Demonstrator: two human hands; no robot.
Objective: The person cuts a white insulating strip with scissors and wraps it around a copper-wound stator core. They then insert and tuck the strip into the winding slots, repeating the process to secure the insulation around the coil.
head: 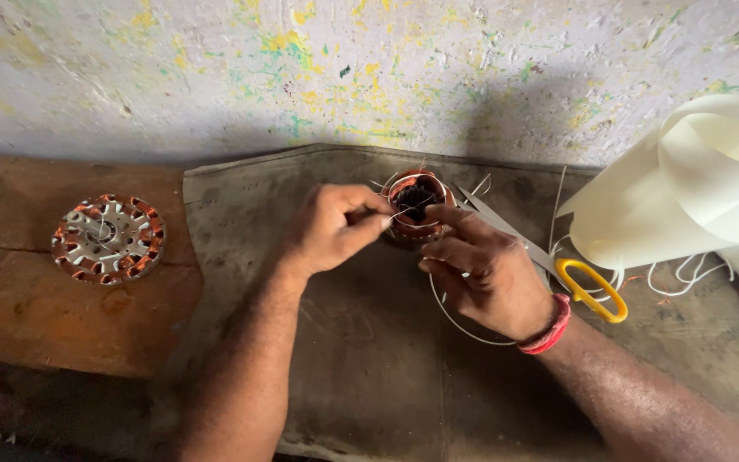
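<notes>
Head view, left hand point(335, 229) pinching white thread point(399, 214), right hand point(481, 269) gripping copper-wound stator point(416, 201), cream paper roll point(686, 184) right.

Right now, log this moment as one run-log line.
left hand: pinching white thread at wound coil | right hand: steadying coil | scissors: lying right | second coil: far left

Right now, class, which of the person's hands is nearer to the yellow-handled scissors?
Right. The right hand is just beside the scissors, its wrist close to the yellow handle. The left hand is farther off, on the other side of the copper-wound coil.
</notes>
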